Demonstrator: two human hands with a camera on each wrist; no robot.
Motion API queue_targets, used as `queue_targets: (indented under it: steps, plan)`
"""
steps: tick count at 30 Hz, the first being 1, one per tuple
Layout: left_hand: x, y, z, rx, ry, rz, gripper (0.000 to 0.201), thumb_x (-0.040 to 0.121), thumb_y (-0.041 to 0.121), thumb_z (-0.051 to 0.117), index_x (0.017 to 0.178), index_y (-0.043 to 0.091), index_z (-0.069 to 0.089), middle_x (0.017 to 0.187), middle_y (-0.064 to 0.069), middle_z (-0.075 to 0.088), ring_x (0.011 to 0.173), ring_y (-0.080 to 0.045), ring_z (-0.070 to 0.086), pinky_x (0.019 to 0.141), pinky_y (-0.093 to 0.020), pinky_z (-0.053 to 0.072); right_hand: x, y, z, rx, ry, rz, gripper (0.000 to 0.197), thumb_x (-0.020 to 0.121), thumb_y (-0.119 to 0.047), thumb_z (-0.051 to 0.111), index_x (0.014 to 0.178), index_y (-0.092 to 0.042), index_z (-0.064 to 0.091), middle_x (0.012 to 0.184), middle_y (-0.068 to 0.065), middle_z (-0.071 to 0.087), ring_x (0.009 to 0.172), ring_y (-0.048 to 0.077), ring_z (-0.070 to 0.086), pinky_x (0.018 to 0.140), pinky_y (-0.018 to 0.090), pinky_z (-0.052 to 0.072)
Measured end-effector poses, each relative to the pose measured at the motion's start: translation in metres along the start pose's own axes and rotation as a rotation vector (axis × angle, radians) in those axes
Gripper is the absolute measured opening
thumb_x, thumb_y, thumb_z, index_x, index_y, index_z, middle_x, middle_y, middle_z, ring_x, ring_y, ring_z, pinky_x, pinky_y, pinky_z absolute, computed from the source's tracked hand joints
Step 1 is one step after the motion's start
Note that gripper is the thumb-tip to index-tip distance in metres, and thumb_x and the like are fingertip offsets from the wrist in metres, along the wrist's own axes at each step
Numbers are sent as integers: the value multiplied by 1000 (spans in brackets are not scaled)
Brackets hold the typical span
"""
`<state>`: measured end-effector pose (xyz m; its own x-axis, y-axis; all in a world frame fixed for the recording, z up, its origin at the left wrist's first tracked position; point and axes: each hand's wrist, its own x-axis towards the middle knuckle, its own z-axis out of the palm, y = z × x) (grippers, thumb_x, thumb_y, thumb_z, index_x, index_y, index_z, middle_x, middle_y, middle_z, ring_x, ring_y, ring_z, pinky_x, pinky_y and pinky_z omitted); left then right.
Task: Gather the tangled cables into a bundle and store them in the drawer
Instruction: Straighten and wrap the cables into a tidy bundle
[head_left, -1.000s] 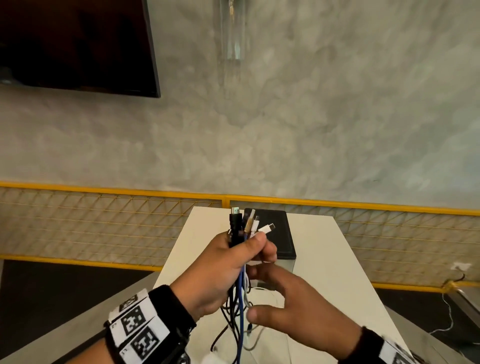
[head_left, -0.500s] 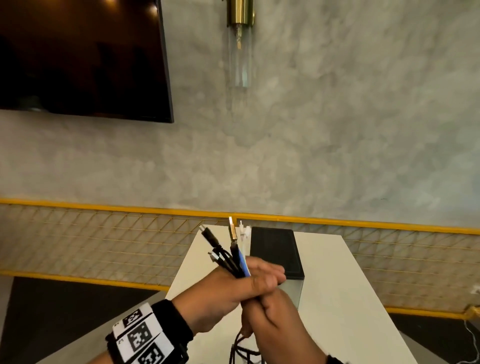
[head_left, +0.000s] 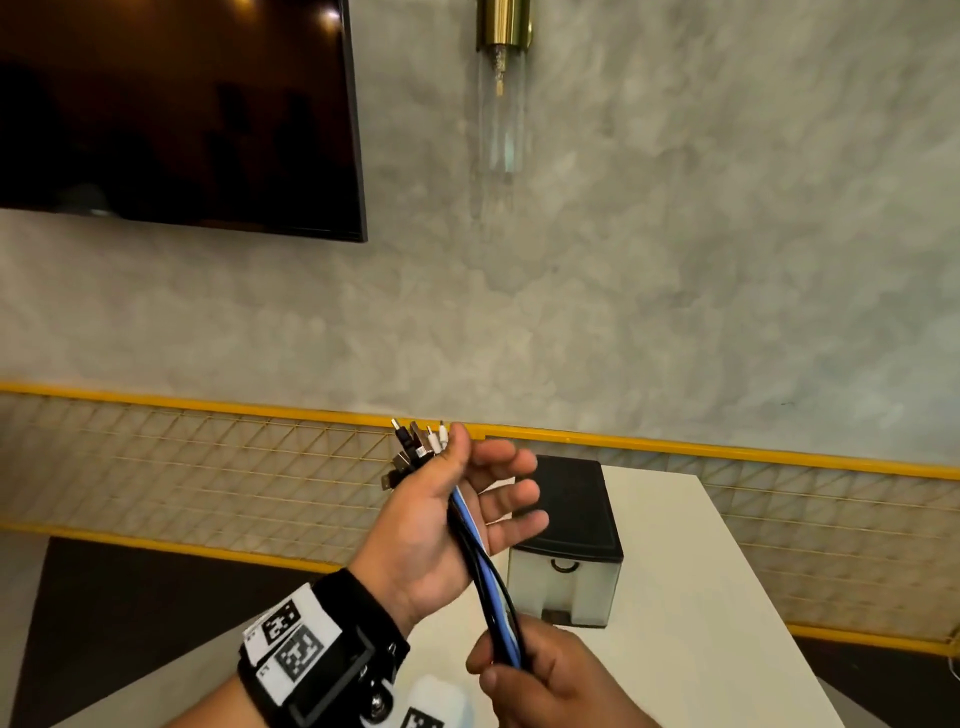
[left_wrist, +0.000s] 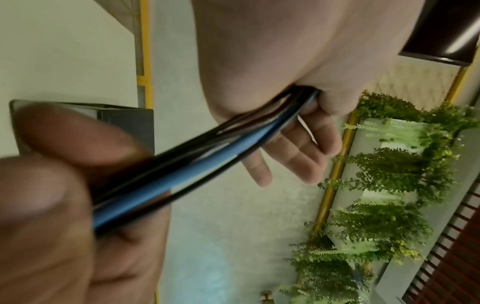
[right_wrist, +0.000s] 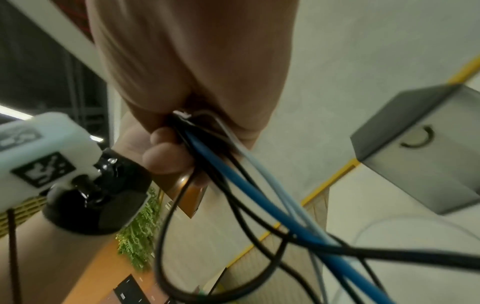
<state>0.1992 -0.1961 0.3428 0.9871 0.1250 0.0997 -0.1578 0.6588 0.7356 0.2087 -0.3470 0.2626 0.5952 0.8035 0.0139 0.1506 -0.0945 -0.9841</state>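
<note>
A bundle of black, blue and white cables (head_left: 488, 582) stretches between my two hands above the white table (head_left: 701, 597). My left hand (head_left: 483, 467) is palm up; its thumb pins the plug ends (head_left: 415, 447) against the palm while the fingers lie stretched out. Lower down, my right hand (head_left: 519, 665) grips the cables in a fist. The left wrist view shows the cables (left_wrist: 207, 164) running from the left palm (left_wrist: 298, 144) into the right hand (left_wrist: 52, 205). Loose loops (right_wrist: 233, 174) hang below the right hand (right_wrist: 182, 102). The small drawer box (head_left: 563, 566), black-topped, stands shut behind.
The drawer box (right_wrist: 415, 148) has a ring handle on its pale front. A dark screen (head_left: 171, 104) and a glass wall lamp (head_left: 504, 78) hang on the grey wall. A yellow-framed mesh rail (head_left: 208, 467) runs behind the table.
The hands were clasped together on the bundle. Now the right hand has slid down the cables and the left fingers have spread out. The view has tilted upward.
</note>
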Motion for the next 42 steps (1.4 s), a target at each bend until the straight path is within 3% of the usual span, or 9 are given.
queue_targets:
  steps: [6,8,11,14,18,21,30,37,42]
  plan:
    - [9,5,-5,-11,37,89,46,89,46,45,82,11,75,99,-10,75,85,-25,73,80,-48,58,-8,7,-2,68,-10,33,14,82,-28,60,92,-24,68,56,-10,50,50,7,46,56,16,36]
    - [7,7,-3,-25,61,52,46,89,48,46,81,13,75,90,-8,75,64,-17,71,61,-39,61,-10,11,-6,63,-1,53,18,80,-33,61,93,-23,69,57,-10,51,50,7,46,56,17,36]
    - [0,5,0,4,55,-81,48,89,49,46,75,13,75,66,-3,67,34,-5,44,36,-19,40,-10,19,-23,-43,61,78,25,73,-44,64,87,-23,69,63,-3,53,57,13,49,60,23,39]
    - [-4,7,-4,-72,-52,-144,49,90,48,46,75,10,72,57,1,55,28,0,34,32,-14,29,-11,23,-38,-112,75,78,31,70,-52,62,88,-26,66,68,-7,54,63,12,49,67,27,38]
    - [-4,15,-11,-181,-397,-272,44,95,45,51,94,6,70,65,-4,62,34,-3,31,36,-16,33,-12,16,-45,-211,-30,51,44,77,-68,48,100,-36,68,72,-18,55,74,2,53,73,23,44]
    - [-5,14,-17,-10,-438,-431,41,93,43,57,97,5,71,69,-7,65,32,0,38,36,-13,32,-8,10,-58,-505,-19,-116,38,81,-76,44,87,-43,61,79,-17,56,78,1,54,73,27,44]
    - [-10,-17,-59,556,-91,-675,44,97,41,46,113,9,71,104,-11,70,42,-5,29,37,-16,30,-6,-16,-63,-1068,-266,-140,42,83,-68,52,100,-29,54,90,-15,47,81,5,44,67,23,36]
    - [-22,-43,-55,765,-261,-728,35,93,51,51,88,18,64,59,4,62,37,-6,39,44,-19,33,8,-14,-64,-1225,-279,-166,31,89,-55,52,103,-27,58,104,-1,61,95,21,59,76,35,47]
    - [-24,-57,-55,981,-365,-703,40,91,53,56,109,20,70,87,-9,68,48,-12,39,46,-20,35,13,-12,-59,-1345,-254,-146,20,90,-36,47,92,-20,58,101,3,60,87,28,60,71,39,48]
